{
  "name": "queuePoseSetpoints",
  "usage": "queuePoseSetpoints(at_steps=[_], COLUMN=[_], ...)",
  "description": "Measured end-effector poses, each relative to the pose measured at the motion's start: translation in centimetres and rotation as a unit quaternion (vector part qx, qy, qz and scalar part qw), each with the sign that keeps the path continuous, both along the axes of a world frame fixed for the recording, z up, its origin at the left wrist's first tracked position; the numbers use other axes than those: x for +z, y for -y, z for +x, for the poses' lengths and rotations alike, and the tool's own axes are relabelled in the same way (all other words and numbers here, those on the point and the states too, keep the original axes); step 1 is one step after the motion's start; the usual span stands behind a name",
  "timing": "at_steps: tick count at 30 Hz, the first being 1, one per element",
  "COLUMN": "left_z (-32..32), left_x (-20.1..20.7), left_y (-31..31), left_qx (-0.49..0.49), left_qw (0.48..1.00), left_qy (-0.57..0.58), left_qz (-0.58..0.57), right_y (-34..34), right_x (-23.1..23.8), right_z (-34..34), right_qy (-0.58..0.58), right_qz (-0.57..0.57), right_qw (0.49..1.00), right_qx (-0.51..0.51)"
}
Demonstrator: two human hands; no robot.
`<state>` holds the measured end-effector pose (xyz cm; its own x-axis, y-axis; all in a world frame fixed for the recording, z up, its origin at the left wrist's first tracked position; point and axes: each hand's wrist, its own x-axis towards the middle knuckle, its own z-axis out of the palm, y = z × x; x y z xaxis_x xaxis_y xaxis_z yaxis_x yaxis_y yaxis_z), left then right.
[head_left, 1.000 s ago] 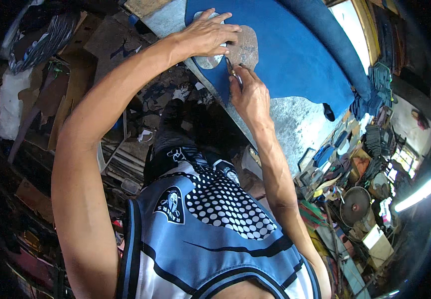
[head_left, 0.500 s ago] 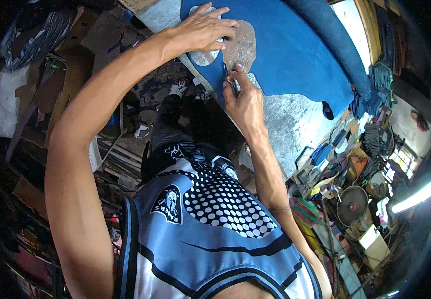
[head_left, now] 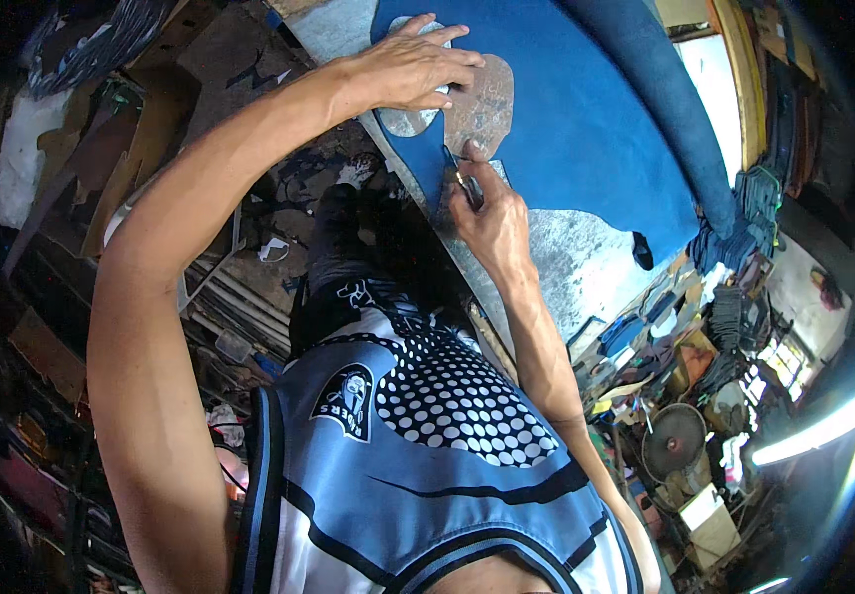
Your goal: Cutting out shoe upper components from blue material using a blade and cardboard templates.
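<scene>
A blue sheet of leather-like material (head_left: 586, 129) lies over a grey, scuffed table top. On it rests a brownish, scratched template (head_left: 487, 104) with a rounded top and narrower middle. My left hand (head_left: 423, 67) is spread over the template's left edge, fingers apart and pressing down. Beside its lower edge, my right hand (head_left: 495, 213) is closed round a slim, dark-handled knife (head_left: 469, 188). The blade points away from me at the template's lower left side, its tip against the blue sheet. Left of the template, a rounded cut-out in the sheet shows grey table, partly under my left hand.
Bare grey table (head_left: 571, 262) shows at the near right, past the sheet's curved edge. A thick roll of blue material (head_left: 635, 79) lies along the far right. Scraps, stacked pieces and a round fan (head_left: 673, 441) crowd the right. Cardboard (head_left: 141, 134) stands at left.
My right hand and the knife have shifted slightly down and right, along the template's lower side. The left hand stays on the template. The whole view has tilted a little.
</scene>
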<state>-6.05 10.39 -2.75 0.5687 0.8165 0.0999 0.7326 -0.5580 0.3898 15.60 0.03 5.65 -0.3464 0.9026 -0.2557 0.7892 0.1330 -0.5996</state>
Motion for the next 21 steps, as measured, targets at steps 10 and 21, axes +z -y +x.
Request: queuePoseSetpoints(at_steps=[10, 21], left_z=[0.5, 3.7], left_x=[2.6, 6.0], left_y=[1.4, 3.2], left_qx=[0.027, 0.063], left_qw=[0.999, 0.982], left_qy=[-0.036, -0.169], left_qz=[-0.016, -0.047], right_y=[-2.4, -3.2], right_x=[0.9, 0.7], right_z=[2.6, 3.1], right_qy=[0.037, 0.064], right_qz=[0.021, 0.067], right_qw=[0.991, 0.984], right_qx=[0.124, 0.155])
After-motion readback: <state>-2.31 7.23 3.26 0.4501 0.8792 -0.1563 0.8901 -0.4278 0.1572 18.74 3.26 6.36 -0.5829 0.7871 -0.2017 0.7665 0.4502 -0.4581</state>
